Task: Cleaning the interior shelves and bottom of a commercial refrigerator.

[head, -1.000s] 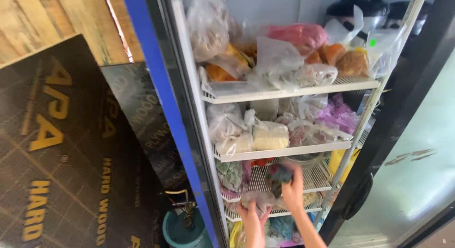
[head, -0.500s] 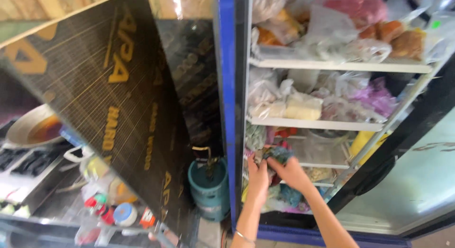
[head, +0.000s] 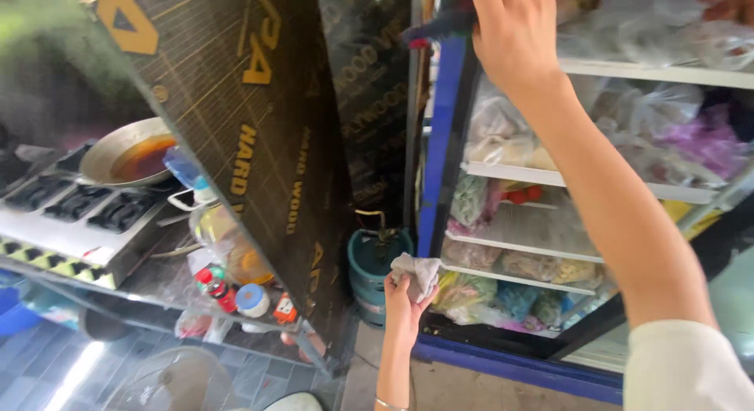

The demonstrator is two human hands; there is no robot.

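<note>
Left hand (head: 402, 297) down low, fingers closed around a crumpled pale cloth (head: 418, 273), held just in front of the blue lower frame of the fridge (head: 444, 136) and right beside the teal gas cylinder (head: 375, 263). Right hand (head: 514, 30) up high, back to the camera, pressed against the top of the fridge's door edge; fingers out of sight, so grip impossible to tell. White sleeve (head: 691, 368) showing at the lower right. Inside, white wire shelves (head: 518, 175) stacked with clear plastic bags (head: 496, 132) of food, greens and purple bundles among them. Leaning against the fridge's side, a dark plywood board (head: 259, 144) with yellow lettering. Over to the left, a gas stove (head: 75, 211) carrying a pan (head: 129, 155) of brownish liquid, with small bottles (head: 236, 293) crowded on the rack below.
</note>
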